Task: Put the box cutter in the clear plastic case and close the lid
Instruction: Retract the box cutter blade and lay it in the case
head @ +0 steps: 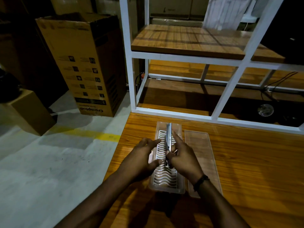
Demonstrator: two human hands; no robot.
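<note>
Free room: bare table point(255, 162) is lying open right of the lid point(201, 160) | Case point(166, 178) mouth: both hands are crowding it, left hand point(141, 160) and right hand point(184, 160) | Far side: white shelf frame point(181, 115) is blocking reach, seemingly just beyond the case | Left: table edge is dropping to floor point(41, 162)

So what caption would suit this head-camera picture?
Right hand lowers box cutter into clear case; lid lies beside it.
</note>
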